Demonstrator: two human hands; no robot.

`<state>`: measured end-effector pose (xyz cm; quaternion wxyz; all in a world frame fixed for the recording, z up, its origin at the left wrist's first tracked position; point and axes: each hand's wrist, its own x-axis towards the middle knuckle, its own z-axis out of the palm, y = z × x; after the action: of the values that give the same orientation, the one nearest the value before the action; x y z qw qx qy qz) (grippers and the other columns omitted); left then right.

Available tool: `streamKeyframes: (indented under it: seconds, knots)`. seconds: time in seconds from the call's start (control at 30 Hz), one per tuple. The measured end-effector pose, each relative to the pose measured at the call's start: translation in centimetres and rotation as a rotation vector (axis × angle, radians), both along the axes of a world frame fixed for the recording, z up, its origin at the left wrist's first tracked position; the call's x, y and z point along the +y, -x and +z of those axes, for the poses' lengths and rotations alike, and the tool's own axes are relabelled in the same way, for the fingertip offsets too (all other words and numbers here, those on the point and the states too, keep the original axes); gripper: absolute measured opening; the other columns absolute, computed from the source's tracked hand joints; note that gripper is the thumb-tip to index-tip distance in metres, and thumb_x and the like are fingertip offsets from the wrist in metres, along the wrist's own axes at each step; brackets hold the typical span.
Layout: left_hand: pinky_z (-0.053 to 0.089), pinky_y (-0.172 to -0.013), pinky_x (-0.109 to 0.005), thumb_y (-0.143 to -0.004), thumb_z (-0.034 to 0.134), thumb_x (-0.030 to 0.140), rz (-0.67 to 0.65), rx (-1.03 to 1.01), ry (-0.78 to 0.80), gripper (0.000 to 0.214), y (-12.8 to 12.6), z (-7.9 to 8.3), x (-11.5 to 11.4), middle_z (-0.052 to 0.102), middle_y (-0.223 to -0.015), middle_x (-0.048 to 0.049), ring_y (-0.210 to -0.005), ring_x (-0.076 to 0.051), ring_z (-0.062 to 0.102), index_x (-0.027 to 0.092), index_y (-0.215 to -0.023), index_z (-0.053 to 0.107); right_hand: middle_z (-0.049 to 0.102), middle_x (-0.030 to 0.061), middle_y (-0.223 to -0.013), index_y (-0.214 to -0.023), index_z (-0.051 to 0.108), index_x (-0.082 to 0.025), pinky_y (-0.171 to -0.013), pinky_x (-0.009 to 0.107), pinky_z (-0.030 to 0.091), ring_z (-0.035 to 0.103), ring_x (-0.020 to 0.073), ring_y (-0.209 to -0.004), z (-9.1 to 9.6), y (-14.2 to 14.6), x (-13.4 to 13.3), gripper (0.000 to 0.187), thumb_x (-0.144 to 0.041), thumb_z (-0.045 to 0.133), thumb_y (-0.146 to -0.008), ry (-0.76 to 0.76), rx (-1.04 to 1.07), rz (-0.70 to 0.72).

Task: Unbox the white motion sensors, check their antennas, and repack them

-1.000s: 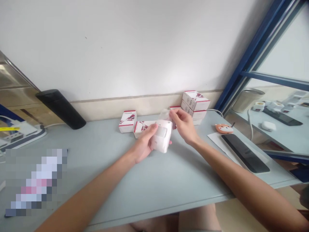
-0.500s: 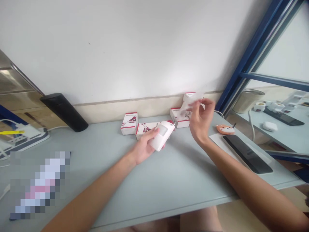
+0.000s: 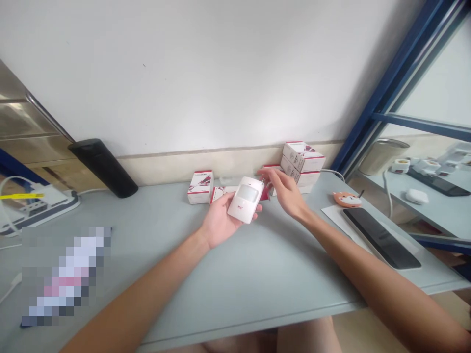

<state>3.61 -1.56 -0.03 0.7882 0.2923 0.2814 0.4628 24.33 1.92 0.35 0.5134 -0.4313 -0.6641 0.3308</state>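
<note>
My left hand (image 3: 222, 223) is closed around a white motion sensor (image 3: 243, 205), tilted with its window and small red marking facing up. A short metal antenna (image 3: 262, 181) sticks out of its upper right corner. At that corner my right hand (image 3: 285, 191) has its fingertips pinched about the antenna; the exact contact is partly hidden. Behind the sensor lies a white and red box (image 3: 220, 192), mostly covered. Another such box (image 3: 200, 187) stands to its left, and stacked boxes (image 3: 303, 164) stand behind my right hand.
A black cylinder (image 3: 105, 168) leans at the back left near a power strip (image 3: 40, 208). On the right are a dark phone-like slab (image 3: 380, 238) on white paper and an orange animal-faced item (image 3: 347, 199). A blue-framed mirror (image 3: 419, 181) borders the grey table (image 3: 235, 289).
My right hand has come down and left to the sensor's antenna. The translucent plastic it held is out of its fingers. My left hand has turned the sensor more upright.
</note>
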Motion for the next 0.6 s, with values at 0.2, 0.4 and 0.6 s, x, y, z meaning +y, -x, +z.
streamKeyframes:
  seconds: [0.2, 0.4, 0.6]
  knots:
    - [0.061, -0.077, -0.040, -0.100, 0.049, 0.024, -0.006, -0.018, -0.055, 0.036, -0.1, 0.3, -0.3, 0.079, -0.119, -0.0197, -0.099, -0.034, 0.079, 0.009, -0.125, 0.072, 0.052, -0.0025, -0.067, -0.116, 0.076, -0.020, -0.064, 0.031, 0.051, 0.049, 0.0150, -0.061, 0.8, 1.2, -1.0, 0.050, -0.062, 0.055, -0.102, 0.212, 0.101, 0.131]
    - [0.061, -0.077, -0.042, -0.096, 0.053, 0.021, 0.032, -0.005, -0.101, 0.035, 0.1, 0.1, -0.7, 0.078, -0.121, -0.0175, -0.097, -0.034, 0.080, 0.013, -0.126, 0.069, 0.044, -0.0043, -0.060, -0.090, 0.075, -0.020, -0.058, 0.027, 0.042, 0.039, 0.0126, -0.057, 0.5, 0.9, -0.7, 0.047, -0.063, 0.062, -0.099, 0.279, 0.186, 0.236]
    - [0.059, -0.074, -0.039, -0.097, 0.054, 0.024, 0.029, 0.031, -0.101, 0.037, -0.2, 0.5, -0.7, 0.080, -0.114, -0.0182, -0.090, -0.032, 0.078, 0.009, -0.126, 0.072, 0.052, -0.0016, -0.062, -0.065, 0.061, -0.021, -0.058, 0.028, 0.045, 0.046, 0.0127, -0.058, 1.0, 0.9, -0.8, 0.059, -0.074, 0.071, -0.088, 0.270, 0.193, 0.183]
